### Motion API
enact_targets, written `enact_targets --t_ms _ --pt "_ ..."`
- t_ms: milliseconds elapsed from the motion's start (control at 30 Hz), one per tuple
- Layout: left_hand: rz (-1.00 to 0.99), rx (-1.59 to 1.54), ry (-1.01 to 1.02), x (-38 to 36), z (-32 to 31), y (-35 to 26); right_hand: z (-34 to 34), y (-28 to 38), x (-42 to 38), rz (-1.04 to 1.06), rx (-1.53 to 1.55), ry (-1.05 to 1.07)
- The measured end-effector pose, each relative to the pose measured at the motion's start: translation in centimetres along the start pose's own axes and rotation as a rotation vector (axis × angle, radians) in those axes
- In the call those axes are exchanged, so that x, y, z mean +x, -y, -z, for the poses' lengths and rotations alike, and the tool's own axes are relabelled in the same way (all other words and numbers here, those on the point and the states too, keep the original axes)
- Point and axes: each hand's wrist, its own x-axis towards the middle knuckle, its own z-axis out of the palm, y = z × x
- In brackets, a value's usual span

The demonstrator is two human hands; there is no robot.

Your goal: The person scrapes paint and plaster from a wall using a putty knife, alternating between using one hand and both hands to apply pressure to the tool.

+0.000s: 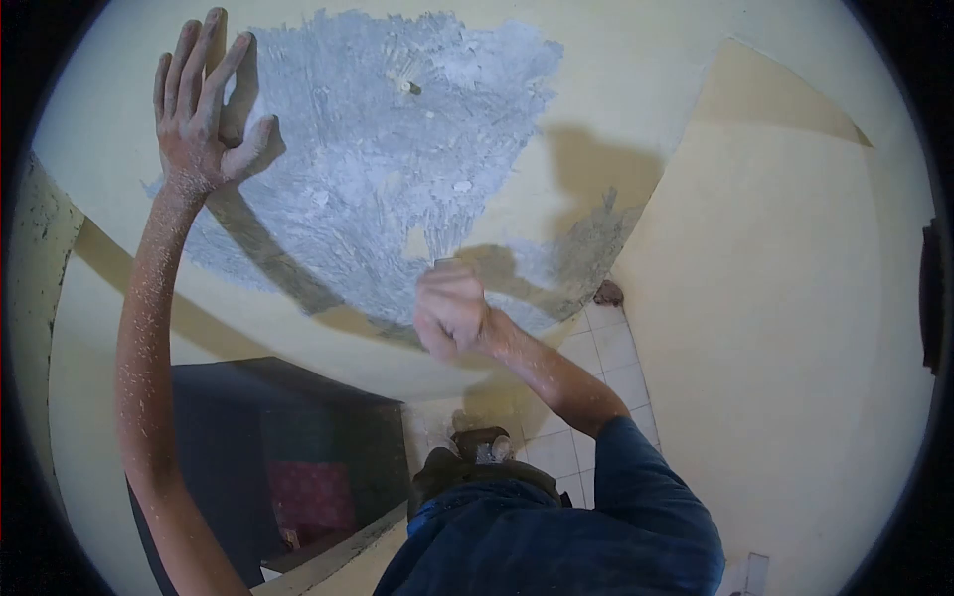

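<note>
My left hand (204, 119) lies against the wall at the upper left with its fingers spread. It holds nothing, and pale dust covers the hand and forearm. Lower and to the right, my right hand (452, 306) is closed in a fist, slightly blurred. A thin edge of a scraper (444, 262) shows just above its knuckles; the rest of the tool is hidden in the fist. Around the scraper is a large grey patch (378, 149) of wall where the cream paint (616, 70) is off. Its surface is streaked, with ragged borders.
A small peg (409, 87) sticks out of the grey patch. To the right stands an adjoining cream wall (765, 298). White floor tiles (552, 457) lie below, with a brown lump (608, 293) near the wall's foot. A dark opening (219, 427) is at the lower left.
</note>
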Motion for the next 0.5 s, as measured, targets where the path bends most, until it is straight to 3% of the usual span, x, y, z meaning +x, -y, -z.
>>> enact_targets --t_ms 133,267,367,500 --pt "0.005 0.005 -0.002 -0.1 -0.1 0.3 1.0 4.8 2.2 0.189 0.084 -0.111" --pt "0.011 0.006 0.001 0.1 -0.1 0.0 -0.4 0.9 0.7 0.174 0.015 0.070" --pt "0.002 0.009 -0.002 0.3 0.0 0.5 0.5 3.8 2.6 0.230 0.071 -0.096" --pt "-0.001 -0.014 -0.003 0.0 0.0 -0.1 -0.9 0.6 0.9 0.091 0.054 0.043"
